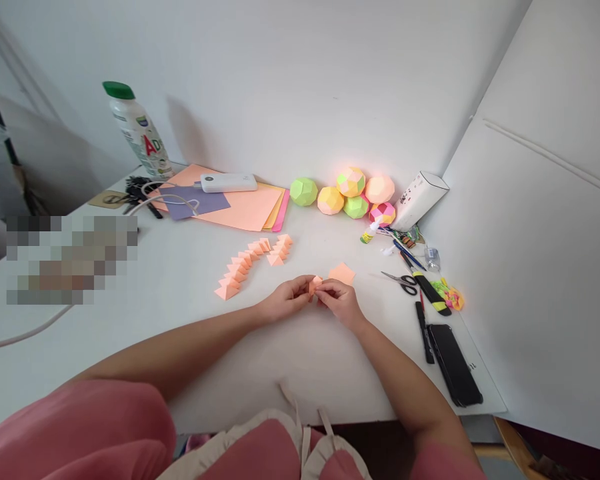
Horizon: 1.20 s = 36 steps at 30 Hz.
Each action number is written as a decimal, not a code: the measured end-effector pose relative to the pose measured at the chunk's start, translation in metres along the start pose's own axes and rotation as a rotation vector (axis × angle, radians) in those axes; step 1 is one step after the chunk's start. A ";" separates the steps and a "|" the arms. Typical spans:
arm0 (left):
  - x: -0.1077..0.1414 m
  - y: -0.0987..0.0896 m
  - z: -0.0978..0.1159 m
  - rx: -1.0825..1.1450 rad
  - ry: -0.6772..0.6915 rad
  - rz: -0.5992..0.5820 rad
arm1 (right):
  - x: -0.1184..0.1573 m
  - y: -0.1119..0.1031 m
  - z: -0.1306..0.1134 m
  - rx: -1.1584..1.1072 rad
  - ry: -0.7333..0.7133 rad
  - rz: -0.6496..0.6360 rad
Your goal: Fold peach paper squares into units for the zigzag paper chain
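A small folded peach paper piece (315,285) is held between both hands, just above the white table (300,353). My left hand (286,300) pinches it from the left, and the fingers of my right hand (341,301) press on its right side. Behind my right hand lies a flat peach paper sheet (343,273). To the left, folded peach pieces stand in a long curved row (240,267), with a shorter row (280,251) beside it.
Paper balls (351,193) sit by the wall. Large paper sheets (245,208) bear a white power bank (229,183); a bottle (139,130) stands behind. On the right are scissors (407,285), a cutter (433,293), a glue bottle (370,231) and a phone (454,365).
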<state>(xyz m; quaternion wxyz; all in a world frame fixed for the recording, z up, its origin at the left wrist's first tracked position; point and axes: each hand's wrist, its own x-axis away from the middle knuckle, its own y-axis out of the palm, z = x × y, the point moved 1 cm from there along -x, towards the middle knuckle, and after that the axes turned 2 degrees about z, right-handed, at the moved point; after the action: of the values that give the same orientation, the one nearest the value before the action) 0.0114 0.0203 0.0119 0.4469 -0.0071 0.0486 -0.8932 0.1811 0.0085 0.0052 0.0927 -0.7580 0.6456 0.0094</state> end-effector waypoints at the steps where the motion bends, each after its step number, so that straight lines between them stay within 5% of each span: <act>1: 0.000 0.001 0.000 -0.005 0.005 -0.004 | 0.000 0.000 0.000 -0.007 0.015 0.005; 9: -0.002 0.000 -0.007 -0.037 -0.013 0.085 | -0.001 -0.001 0.003 -0.049 0.139 0.042; 21: -0.001 0.001 -0.014 -0.039 0.029 0.040 | 0.001 0.003 0.003 0.231 0.050 -0.035; 29: -0.002 -0.002 -0.012 0.048 -0.013 0.060 | 0.002 0.001 0.003 0.223 0.039 0.019; 36: -0.001 -0.004 -0.011 0.034 -0.038 0.093 | 0.002 -0.003 -0.003 0.020 0.061 -0.056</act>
<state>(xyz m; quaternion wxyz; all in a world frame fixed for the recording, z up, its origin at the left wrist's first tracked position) 0.0083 0.0247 0.0012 0.4889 -0.0143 0.0250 -0.8719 0.1838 0.0067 0.0078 0.0806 -0.7746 0.6269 -0.0227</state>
